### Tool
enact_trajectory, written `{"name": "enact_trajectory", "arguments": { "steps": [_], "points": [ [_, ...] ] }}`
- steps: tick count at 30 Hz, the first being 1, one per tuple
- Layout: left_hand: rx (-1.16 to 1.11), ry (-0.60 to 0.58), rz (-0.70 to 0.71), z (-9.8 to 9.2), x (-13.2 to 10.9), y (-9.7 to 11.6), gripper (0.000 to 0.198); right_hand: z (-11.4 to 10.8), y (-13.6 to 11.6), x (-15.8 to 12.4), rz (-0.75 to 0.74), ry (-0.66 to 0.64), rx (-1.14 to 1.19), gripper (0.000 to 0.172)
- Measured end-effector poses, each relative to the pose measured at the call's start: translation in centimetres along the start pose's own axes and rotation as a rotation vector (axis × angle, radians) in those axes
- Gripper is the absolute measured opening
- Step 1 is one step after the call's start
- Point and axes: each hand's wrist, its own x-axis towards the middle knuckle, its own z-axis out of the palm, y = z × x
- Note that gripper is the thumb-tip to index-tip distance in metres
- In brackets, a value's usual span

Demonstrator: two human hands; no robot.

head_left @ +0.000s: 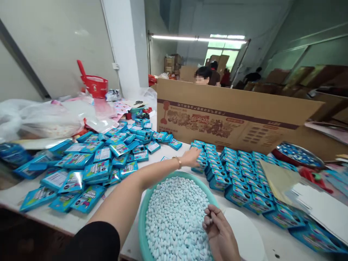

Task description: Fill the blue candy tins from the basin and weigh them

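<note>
My left hand [190,156] reaches out to the front left end of the standing rows, its fingers closed at a small blue candy box [200,166]; the fingertips show only partly. Several more blue boxes [239,195] stand upright in close rows to the right, with dark openings on top. Above the right side of a green basin [143,217] is my right hand [220,230], palm turned up, fingers curled together. What it holds, if anything, is too small to make out. Pale blue and white candies [176,214] fill the basin.
Flat-lying blue boxes [98,170] are heaped at left. A large cardboard carton [201,119] stands behind the rows. At right are a red bowl [280,156] of blue pieces and white sheets [320,206]. A white round lid [244,235] lies beside the basin. People are beyond the carton.
</note>
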Motion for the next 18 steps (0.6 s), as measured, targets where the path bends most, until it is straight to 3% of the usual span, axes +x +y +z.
{"name": "enact_trajectory", "arguments": {
  "steps": [3,5,8,11,15,18],
  "points": [
    [-0.011,-0.051,-0.09,-2.7,-1.6,-5.3,0.063,-0.9,0.3,0.6,-0.107,-0.039,-0.405,0.042],
    [-0.014,-0.121,-0.142,-3.5,-3.5,-8.6,0.072,-1.3,0.7,0.9,-0.215,-0.123,-0.712,0.041],
    [-0.046,-0.206,-0.153,-2.3,-6.5,-11.1,0.088,-1.1,1.6,1.4,-0.398,-0.271,-1.022,0.035],
    [-0.131,-0.222,-0.134,0.3,-8.5,-11.3,0.088,0.1,1.9,1.9,-0.504,-0.406,-1.17,0.03],
    [-0.333,-0.089,-0.197,2.1,-10.9,-11.7,0.082,2.8,0.6,3.2,-0.615,-0.465,-1.261,0.03],
    [-0.567,0.197,-0.311,1.6,-15.0,-13.1,0.088,6.8,-1.0,5.3,-0.698,-0.454,-1.277,0.036]
  ]
}}
